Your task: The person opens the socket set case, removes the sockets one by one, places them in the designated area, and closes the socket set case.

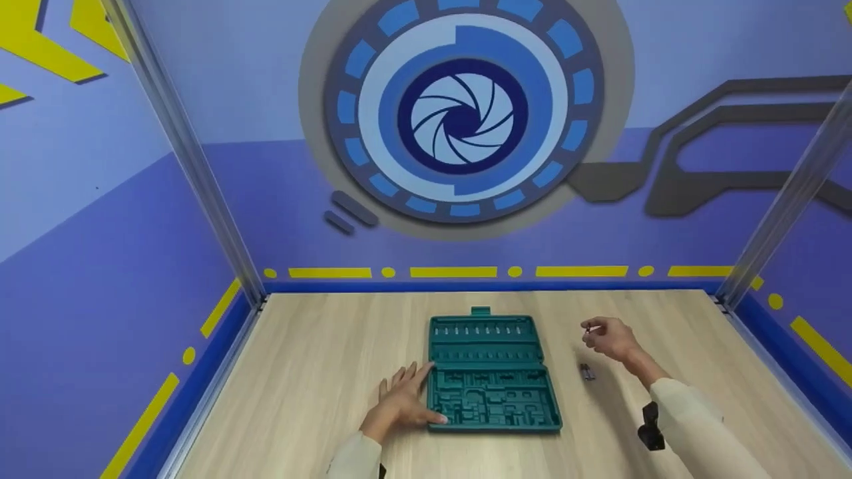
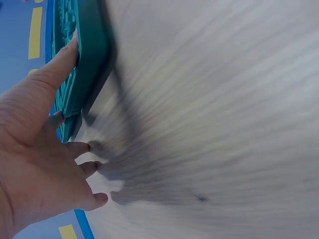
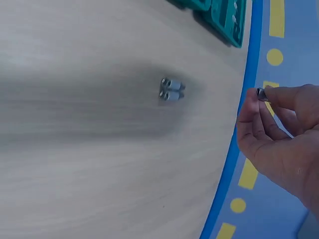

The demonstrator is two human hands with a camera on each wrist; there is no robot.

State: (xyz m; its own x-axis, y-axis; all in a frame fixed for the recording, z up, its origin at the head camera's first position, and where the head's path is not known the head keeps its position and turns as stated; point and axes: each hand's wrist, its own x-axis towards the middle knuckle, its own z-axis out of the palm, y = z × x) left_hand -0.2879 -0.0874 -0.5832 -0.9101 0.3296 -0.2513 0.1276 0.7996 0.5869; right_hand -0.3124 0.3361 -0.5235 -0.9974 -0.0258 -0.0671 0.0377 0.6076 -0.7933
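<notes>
A green plastic tool case lies opened flat on the table, with a row of small silver bits in its far half. My left hand is at the case's left side, fingers spread and thumb resting on the near left edge. In the left wrist view the thumb lies over the rim. To the right of the case, my right hand is raised above the table and pinches a small silver metal bit between thumb and index finger. Two short silver metal pieces lie side by side below it.
The pale wooden table is bounded by blue panels with yellow markings at the back and both sides. Metal posts stand at the rear corners. The near half of the case has many moulded recesses.
</notes>
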